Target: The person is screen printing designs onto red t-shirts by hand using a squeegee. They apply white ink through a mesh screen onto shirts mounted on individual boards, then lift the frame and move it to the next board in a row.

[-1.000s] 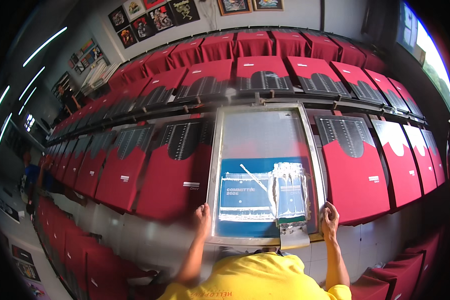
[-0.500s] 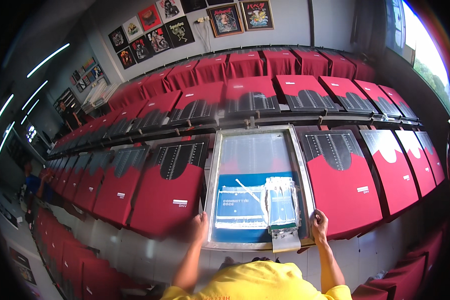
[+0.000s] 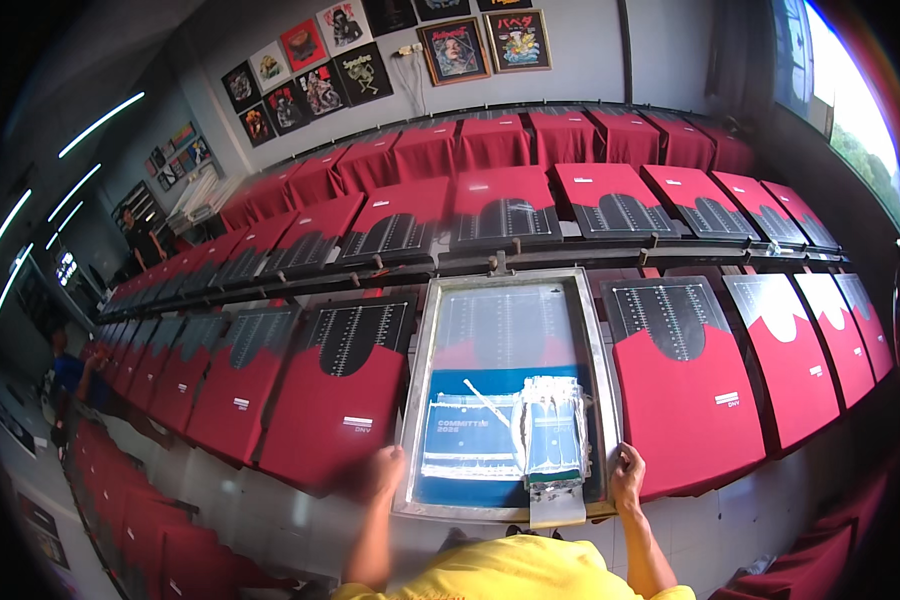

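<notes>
A screen printing frame with metal sides lies over one of the boards in the near row. Its mesh shows pale at the far end, with a blue stencil and white tape nearer me. At its near right end rests what looks like a squeegee, with a pale metallic grip and a green strip. My left hand grips the lower left side of the frame, slightly blurred. On the lower right side, the curled fingers of my right hand hold the other edge.
Boards with red shirts flank the frame, one at the left and one at the right. More shirt-covered boards stand in rows beyond a dark rail. Two people are at the far left, one in a blue top.
The whole view has shifted, so the boards and frame sit lower in it. Against the boards, the frame's near end is slightly farther left. Both hands stay at its sides.
</notes>
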A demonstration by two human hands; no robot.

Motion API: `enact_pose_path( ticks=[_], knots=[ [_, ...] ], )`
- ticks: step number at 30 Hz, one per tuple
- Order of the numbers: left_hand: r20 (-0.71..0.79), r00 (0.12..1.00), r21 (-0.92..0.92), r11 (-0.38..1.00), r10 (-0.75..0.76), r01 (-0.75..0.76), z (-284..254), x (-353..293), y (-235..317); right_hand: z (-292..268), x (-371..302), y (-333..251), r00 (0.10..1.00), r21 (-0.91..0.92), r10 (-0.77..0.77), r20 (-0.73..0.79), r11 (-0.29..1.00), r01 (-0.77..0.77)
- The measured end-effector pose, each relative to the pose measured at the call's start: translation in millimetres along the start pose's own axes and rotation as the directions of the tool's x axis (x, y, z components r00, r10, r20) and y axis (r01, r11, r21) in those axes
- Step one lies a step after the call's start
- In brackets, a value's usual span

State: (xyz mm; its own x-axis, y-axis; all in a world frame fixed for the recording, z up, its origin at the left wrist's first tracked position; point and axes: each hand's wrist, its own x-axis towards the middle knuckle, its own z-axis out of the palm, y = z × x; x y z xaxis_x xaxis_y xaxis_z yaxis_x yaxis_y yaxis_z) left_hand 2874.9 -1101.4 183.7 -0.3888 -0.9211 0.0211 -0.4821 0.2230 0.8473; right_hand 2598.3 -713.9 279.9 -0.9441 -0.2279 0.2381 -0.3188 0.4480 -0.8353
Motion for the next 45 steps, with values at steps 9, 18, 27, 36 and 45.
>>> enact_pose_path(
  ticks=[9, 18, 27, 36, 45],
  knots=[
    [0.070, 0.997, 0.182, 0.983, -0.029, 0.015, 16.5, 8.1, 2.5, 3.8, -6.3, 18.6, 1.000, 0.185, -0.022, -0.012, 0.982, 0.024],
    [-0.001, 0.999, 0.206, 0.978, 0.033, -0.032, -1.4, -1.0, 24.9, 5.6, 4.9, 32.2, 0.992, 0.086, -0.124, 0.018, 0.989, 0.122],
    [0.760, 0.607, -0.391, 0.910, 0.233, 0.139, -29.5, -111.8, 67.0, -27.2, -67.3, -92.5, 0.640, -0.223, -0.395, 0.659, 0.710, 0.668],
    [0.908, 0.321, -0.358, 0.898, 0.271, 0.255, 64.9, -193.1, 44.4, -3.5, -55.1, -111.1, 0.446, -0.300, -0.357, 0.821, 0.395, 0.868],
    [0.932, 0.285, -0.359, 0.674, 0.223, 0.646, 80.1, -191.1, 78.9, 11.9, -25.8, -97.5, 0.614, -0.461, -0.414, 0.672, 0.416, 0.784]
  ],
)
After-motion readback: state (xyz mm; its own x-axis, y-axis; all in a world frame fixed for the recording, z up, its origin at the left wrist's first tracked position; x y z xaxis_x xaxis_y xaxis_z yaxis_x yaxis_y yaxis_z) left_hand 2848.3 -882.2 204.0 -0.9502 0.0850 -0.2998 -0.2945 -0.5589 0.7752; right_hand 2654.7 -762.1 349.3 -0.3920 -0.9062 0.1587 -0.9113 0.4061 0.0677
